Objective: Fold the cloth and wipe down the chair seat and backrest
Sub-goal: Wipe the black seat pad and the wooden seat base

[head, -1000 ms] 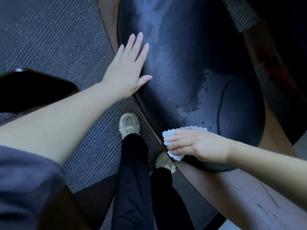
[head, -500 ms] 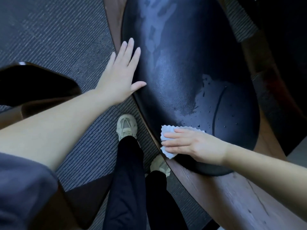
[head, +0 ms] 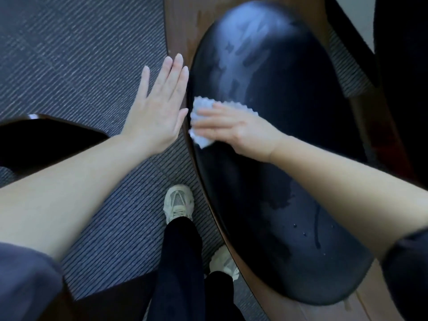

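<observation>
Two hands in view | step: wiping | right hand (head: pixel 234 130) flat, fingers straight, pressed cloth (head: pixel 201 139) onto chair cushion (head: pixel 289 158) near its left edge | left hand (head: pixel 157 107) flat, empty, braced at that edge | next: probably a sweep across wet streaks (head: pixel 234 72).

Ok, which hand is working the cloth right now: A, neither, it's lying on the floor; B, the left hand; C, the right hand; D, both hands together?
C: the right hand presses the white cloth flat against the black chair pad, while the left hand is spread open and holds nothing.
</observation>
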Tool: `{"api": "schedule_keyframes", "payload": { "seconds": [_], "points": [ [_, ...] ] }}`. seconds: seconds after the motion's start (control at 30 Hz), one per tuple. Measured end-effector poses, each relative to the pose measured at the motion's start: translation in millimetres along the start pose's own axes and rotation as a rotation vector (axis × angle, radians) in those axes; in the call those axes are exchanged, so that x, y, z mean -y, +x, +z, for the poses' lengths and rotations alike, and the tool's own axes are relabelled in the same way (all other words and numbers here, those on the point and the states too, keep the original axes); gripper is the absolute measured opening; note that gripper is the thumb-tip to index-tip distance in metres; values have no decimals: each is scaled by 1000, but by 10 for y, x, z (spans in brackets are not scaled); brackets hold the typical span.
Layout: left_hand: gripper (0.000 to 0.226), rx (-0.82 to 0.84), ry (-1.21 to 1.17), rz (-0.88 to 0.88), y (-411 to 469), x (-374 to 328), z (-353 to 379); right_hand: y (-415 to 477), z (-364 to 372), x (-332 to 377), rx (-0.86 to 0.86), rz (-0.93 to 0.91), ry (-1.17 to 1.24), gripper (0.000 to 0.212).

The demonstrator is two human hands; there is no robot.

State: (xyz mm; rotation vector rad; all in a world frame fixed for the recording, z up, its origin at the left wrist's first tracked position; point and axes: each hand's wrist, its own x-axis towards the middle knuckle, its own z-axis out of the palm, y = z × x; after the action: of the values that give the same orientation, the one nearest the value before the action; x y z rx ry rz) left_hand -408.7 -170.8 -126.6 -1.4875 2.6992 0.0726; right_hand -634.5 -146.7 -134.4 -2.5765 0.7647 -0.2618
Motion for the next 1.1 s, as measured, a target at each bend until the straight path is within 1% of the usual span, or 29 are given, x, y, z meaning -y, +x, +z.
{"api": "schedule_keyframes", "payload": {
  "seconds": [0.07, 0.13, 0.17, 0.2, 0.27, 0.3, 0.37, 0.43, 0.47, 0.5, 0.57, 0.67, 0.73, 0.8, 0.9, 1.0, 1.1],
  "points": [
    [68, 18, 29, 12, 78, 73, 9, 155, -100, -157, -94, 29, -26, 41],
    [66, 18, 54, 61, 123, 117, 34, 245, -149, -241, -161, 77, -33, 36],
    [66, 13, 57, 82, 133, 130, 44, 282, -171, -299, -222, 133, -31, 32],
    [67, 14, 55, 95, 138, 139, 49, 320, -195, -387, -304, 211, -31, 29],
    [68, 21, 50, 107, 150, 145, 49, 374, -269, -598, -466, 424, -42, 30],
    [68, 25, 51, 108, 149, 146, 44, 392, -312, -669, -501, 532, -35, 33],
    [65, 27, 58, 104, 146, 139, 32, 437, -346, -677, -537, 687, -10, 43],
    [66, 32, 58, 98, 141, 133, 12, 500, -311, -547, -599, 787, 19, 49],
    [68, 35, 52, 97, 135, 125, 3, 521, -304, -459, -627, 814, 36, 49],
    [68, 36, 42, 96, 136, 115, -7, 518, -297, -360, -645, 811, 51, 46],
    [69, 39, 23, 85, 130, 95, -38, 430, -260, -143, -618, 718, 97, 40],
    [70, 38, -27, 112, 126, 15, -73, 93, -62, 202, -501, 563, 183, 39],
    [69, 25, -50, 180, 97, -78, -84, -181, 131, 389, -403, 534, 204, 31],
    [70, 23, -70, 225, 47, -189, -92, -395, 241, 526, -352, 531, 235, 39],
    [71, 63, -80, 280, -49, -345, -87, -651, 299, 688, -310, 467, 270, 42],
    [73, 115, -79, 317, -140, -475, -80, -922, 317, 854, -188, 343, 294, 41],
    [75, 169, -58, 359, -230, -695, -88, -1096, 291, 1052, -110, 222, 307, 33]
  ]
}}
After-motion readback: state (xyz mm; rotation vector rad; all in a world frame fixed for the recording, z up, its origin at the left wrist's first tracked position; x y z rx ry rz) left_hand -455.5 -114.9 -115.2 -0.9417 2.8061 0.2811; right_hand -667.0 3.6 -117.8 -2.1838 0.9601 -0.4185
